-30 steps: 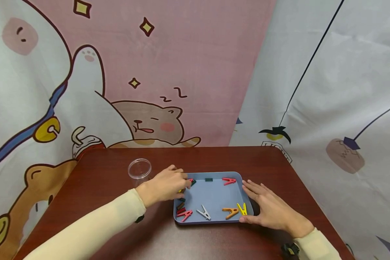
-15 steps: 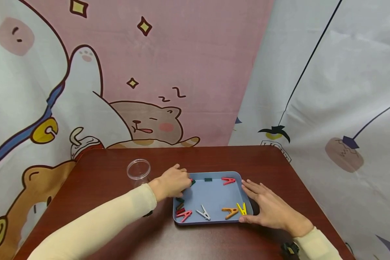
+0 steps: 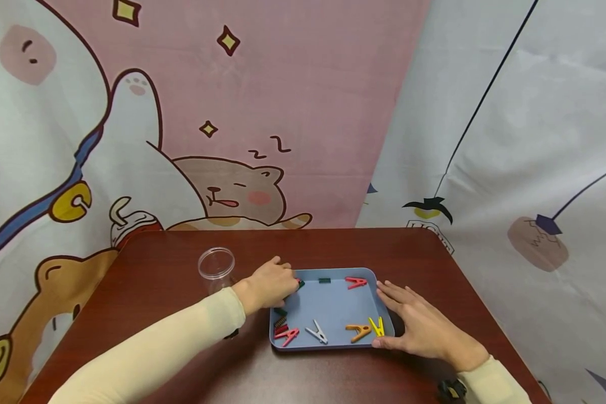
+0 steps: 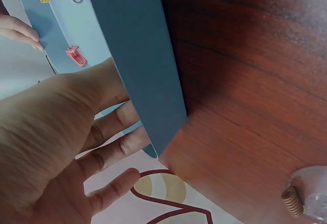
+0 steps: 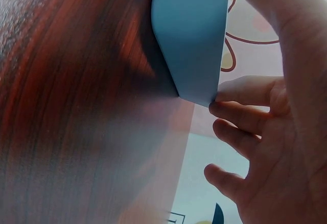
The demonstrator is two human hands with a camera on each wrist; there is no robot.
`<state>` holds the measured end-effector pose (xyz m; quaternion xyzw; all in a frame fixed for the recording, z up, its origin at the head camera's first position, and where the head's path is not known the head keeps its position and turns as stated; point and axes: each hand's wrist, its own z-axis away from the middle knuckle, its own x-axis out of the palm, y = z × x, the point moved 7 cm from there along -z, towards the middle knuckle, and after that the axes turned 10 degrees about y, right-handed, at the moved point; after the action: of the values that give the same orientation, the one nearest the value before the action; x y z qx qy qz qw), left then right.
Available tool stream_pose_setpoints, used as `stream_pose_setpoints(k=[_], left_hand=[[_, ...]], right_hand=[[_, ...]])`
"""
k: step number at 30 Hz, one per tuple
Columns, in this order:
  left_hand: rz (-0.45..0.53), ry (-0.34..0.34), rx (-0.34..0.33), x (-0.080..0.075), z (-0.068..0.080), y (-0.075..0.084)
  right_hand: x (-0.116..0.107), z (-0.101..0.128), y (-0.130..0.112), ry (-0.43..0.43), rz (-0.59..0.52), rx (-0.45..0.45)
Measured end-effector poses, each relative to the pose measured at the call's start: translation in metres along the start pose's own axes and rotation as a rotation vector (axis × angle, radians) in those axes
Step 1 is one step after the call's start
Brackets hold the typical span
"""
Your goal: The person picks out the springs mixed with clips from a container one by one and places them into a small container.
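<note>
Barely anything differs: both hands stay at the blue tray (image 3: 333, 306).

Dark red-brown wood-grain table (image 3: 192, 359), rounded corners, pushed up against the hanging printed cloths. Directly on it: a clear plastic jar (image 3: 216, 268), open mouth up, at the left-middle, and a shallow blue rectangular tray (image 3: 333, 303) near the front centre, well apart from the jar. Tray's outer wall sits flat on the wood in both wrist views (image 4: 138, 55) (image 5: 191, 40). Right hand (image 3: 424, 328) lies flat on the tabletop, fingers straight against the tray's right rim. Left forearm in a cream sleeve (image 3: 151, 353) rests across the table's left front. A small dark object (image 3: 450, 388) sits at the front right edge by the right wrist, too small to identify
</note>
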<state>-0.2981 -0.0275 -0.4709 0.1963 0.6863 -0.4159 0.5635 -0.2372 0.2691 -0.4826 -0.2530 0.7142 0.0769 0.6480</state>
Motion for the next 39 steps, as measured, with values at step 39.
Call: stream_pose_setpoints(k=[39], left_hand=[[0.178, 0.213, -0.121, -0.020, 0.034, -0.014]], right_hand=[[0.003, 0.002, 0.003, 0.020, -0.009, 0.020]])
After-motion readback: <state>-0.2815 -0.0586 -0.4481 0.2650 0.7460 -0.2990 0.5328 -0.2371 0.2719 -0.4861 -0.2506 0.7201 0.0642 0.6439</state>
